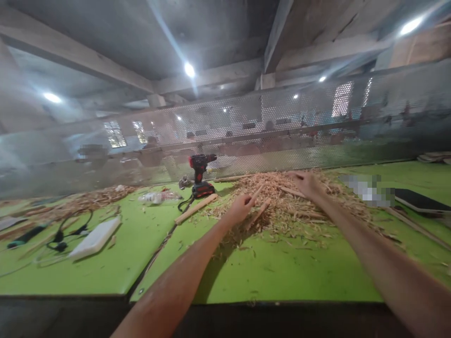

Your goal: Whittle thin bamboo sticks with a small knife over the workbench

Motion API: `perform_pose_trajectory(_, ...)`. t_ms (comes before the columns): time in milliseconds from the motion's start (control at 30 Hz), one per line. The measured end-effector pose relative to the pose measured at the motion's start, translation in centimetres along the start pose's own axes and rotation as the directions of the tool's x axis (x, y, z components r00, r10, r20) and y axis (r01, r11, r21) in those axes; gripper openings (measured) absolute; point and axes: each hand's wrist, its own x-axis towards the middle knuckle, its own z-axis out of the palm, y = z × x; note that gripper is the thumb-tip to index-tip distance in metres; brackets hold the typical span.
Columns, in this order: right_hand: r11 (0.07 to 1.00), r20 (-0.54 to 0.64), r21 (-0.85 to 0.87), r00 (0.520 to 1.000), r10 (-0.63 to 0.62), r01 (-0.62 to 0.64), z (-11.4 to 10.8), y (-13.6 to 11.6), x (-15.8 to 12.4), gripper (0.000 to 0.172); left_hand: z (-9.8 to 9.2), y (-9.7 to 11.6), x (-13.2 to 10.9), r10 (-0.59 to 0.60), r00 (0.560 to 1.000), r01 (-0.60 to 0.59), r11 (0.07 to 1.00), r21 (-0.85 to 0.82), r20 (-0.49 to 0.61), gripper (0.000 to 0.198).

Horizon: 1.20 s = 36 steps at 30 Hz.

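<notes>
Green bench [289,272] under me, mesh screen [246,136] across the back, and a big heap of shavings [299,206] spread over the middle, and that's where both my arms are headed. I'd call this the picking-out step: sorting sticks from the litter. My left arm runs long and straight up from the near edge, left hand [240,208] at the heap's near-left fringe, fingers curled round a thin stick [258,191] that pokes up and away from my knuckles; a second stick [259,213] lies just beside it. My right arm comes in from the right corner, right hand [306,182] palm down on the far top of the heap, fingers loosely bent over the shavings; whether it has hold of anything, I can't tell. Next, I reckon, I need a firm pinch and a clean lift so the stick comes free of the chaff. A drill [200,174] stands behind on the left, a longer stick [196,208] lying near it.
</notes>
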Motion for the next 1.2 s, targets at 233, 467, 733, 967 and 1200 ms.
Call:
perform_pose_trajectory(233,0.972,0.316,0.041,0.920,-0.233,0.232,3.3,-6.3,-2.5,0.045,-0.1,0.1,0.0,-0.003,0.999,0.004,1.000,0.027,-0.051,0.038)
perform_pose_trajectory(467,0.943,0.269,-0.196,0.940,-0.212,0.269,2.7,-5.6,-2.1,0.043,-0.3,0.9,-0.5,0.038,0.996,-0.030,0.995,0.095,-0.084,0.030)
perform_pose_trajectory(733,0.928,0.313,-0.272,0.935,-0.165,0.255,2.3,-5.0,-2.0,0.049,-0.1,1.2,-0.4,0.024,0.997,-0.014,0.991,0.130,-0.073,0.028)
perform_pose_trajectory(967,0.931,0.274,-0.329,0.959,-0.065,0.157,0.8,-3.0,-0.9,0.039,-0.3,1.6,-0.7,0.052,0.996,-0.046,0.995,0.085,-0.066,0.031)
perform_pose_trajectory(1200,0.952,-0.041,-0.201,0.973,0.229,-0.233,-1.7,2.0,0.1,0.038,-0.8,1.4,-0.8,0.059,0.994,-0.060,0.998,-0.009,-0.095,0.038)
